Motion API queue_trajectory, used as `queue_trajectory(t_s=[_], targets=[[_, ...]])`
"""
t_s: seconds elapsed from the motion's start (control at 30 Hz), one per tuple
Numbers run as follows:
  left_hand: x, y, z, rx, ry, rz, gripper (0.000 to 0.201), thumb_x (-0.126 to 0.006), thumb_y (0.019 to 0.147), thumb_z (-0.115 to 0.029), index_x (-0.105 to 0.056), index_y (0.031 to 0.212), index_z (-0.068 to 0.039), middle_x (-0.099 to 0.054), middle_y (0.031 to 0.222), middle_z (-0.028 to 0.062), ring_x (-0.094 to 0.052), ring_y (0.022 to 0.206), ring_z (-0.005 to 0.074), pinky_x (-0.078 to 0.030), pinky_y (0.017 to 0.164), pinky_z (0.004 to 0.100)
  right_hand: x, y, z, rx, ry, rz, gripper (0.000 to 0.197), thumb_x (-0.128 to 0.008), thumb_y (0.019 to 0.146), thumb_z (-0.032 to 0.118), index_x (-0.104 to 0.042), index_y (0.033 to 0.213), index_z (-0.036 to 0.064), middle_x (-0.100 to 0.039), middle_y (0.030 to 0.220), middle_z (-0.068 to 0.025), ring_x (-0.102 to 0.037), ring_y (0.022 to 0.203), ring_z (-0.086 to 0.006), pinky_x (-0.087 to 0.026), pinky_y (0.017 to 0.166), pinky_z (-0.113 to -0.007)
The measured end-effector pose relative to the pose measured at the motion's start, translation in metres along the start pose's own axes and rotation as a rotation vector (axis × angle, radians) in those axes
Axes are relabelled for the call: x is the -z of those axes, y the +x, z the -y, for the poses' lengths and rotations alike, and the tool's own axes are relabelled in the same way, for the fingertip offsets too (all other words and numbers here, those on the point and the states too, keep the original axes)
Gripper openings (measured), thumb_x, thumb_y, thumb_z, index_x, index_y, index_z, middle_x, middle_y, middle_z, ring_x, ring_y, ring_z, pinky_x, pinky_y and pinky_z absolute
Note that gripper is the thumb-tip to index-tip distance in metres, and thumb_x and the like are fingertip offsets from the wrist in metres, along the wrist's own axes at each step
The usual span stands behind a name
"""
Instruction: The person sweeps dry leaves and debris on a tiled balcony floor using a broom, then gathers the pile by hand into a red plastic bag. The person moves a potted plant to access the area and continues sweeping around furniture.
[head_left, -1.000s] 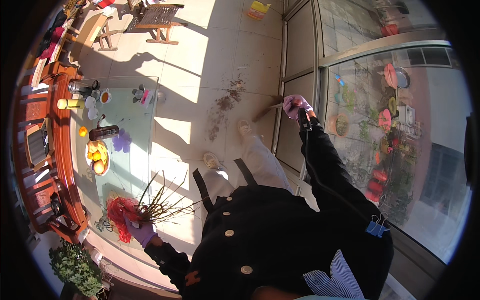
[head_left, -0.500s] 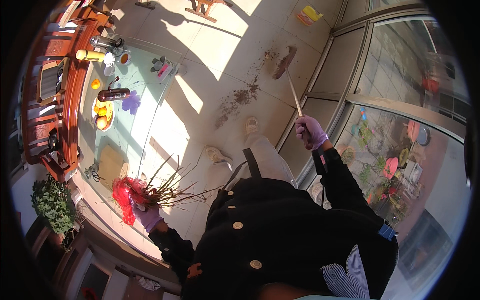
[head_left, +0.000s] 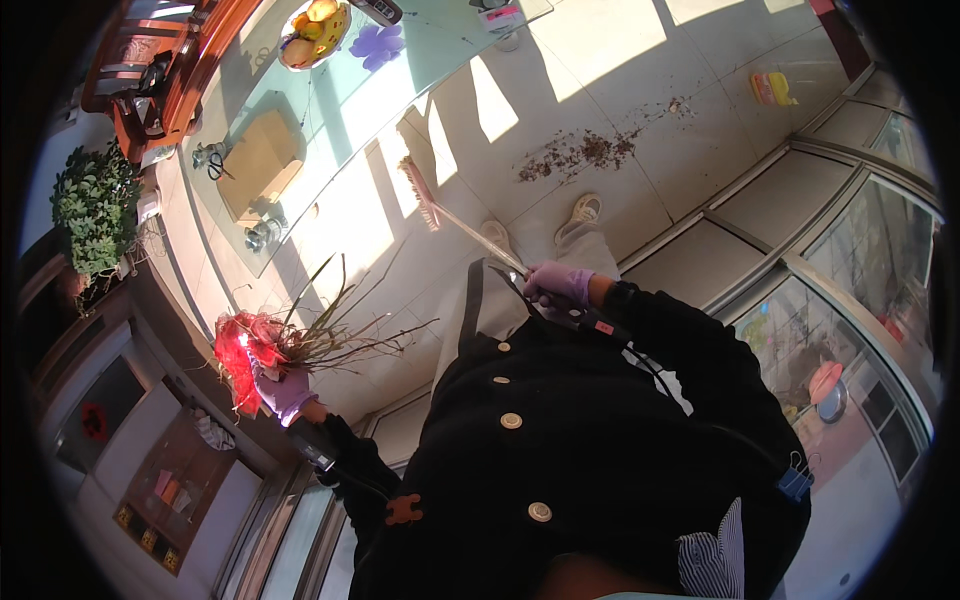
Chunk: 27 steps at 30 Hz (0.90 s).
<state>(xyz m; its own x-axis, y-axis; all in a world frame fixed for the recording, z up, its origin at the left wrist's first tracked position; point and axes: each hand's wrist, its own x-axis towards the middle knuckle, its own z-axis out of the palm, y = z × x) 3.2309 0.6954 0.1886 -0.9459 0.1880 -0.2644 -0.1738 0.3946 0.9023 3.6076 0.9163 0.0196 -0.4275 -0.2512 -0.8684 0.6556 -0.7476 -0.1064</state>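
Observation:
Purple gloves cover both my hands. My left hand (head_left: 286,392), at the left, is closed on a crumpled red plastic bag (head_left: 240,352) and a bundle of dry plant stems (head_left: 325,345) with long leaves and bare twigs fanning to the right. Near my waist, my right hand (head_left: 560,285) wraps around the handle of a broom (head_left: 480,238). The pinkish broom head (head_left: 420,196) is over the floor tiles beside the glass table, left of my shoes. Scattered dark dirt (head_left: 580,153) lies on the floor beyond my feet, apart from the bristles.
At the upper left, a glass-topped table (head_left: 355,115) bears a fruit basket (head_left: 340,40), a cardboard piece (head_left: 262,165) and scissors (head_left: 214,170). A leafy plant (head_left: 95,205) stands far left. A yellow package (head_left: 770,88) is by the glass doors (head_left: 780,200) on the right.
My view has turned. The broom has swung from the far right, beyond the dirt, to the left near the table. My right hand has come in toward my waist; my left keeps its hold.

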Motion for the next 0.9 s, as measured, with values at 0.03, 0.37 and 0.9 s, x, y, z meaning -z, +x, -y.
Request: queue_trajectory(t_s=[0.03,0.37,0.9], targets=[[0.027,0.002,-0.002,0.119,-0.243,-0.086,0.034,-0.043,0.087,-0.016,-0.055,0.116,-0.002,-0.062,0.106,0.0126,-0.058,0.094,0.0272,-0.048,0.085,0.0437,-0.018,0.033,0.008,-0.020,-0.060,0.133,0.009,-0.057,0.074,0.003,-0.049,0.075,0.0061,-0.049,0.056,-0.0025,-0.046,0.039,-0.0111,-0.038,0.035,-0.027],[0.133,0.019,0.015,0.064,0.018,-0.209,0.034,-0.047,0.084,-0.003,-0.052,0.117,0.001,-0.061,0.108,0.0111,-0.059,0.092,0.0232,-0.050,0.083,0.0404,-0.020,0.118,0.003,-0.128,0.139,-0.012,0.012,-0.058,0.080,0.009,-0.049,0.088,0.0085,-0.049,0.059,0.0010,-0.044,0.041,-0.0060,-0.034,0.037,-0.023],[0.024,0.068,0.036,0.544,-0.695,-0.097,0.041,-0.042,0.086,-0.024,-0.052,0.121,-0.005,-0.057,0.115,0.0147,-0.055,0.099,0.0314,-0.047,0.087,0.0474,0.008,-0.044,0.012,0.342,0.401,-0.291,0.053,-0.054,0.082,0.001,-0.037,0.132,0.0027,-0.051,0.066,-0.0030,-0.048,0.045,-0.0089,-0.040,0.037,-0.027]])
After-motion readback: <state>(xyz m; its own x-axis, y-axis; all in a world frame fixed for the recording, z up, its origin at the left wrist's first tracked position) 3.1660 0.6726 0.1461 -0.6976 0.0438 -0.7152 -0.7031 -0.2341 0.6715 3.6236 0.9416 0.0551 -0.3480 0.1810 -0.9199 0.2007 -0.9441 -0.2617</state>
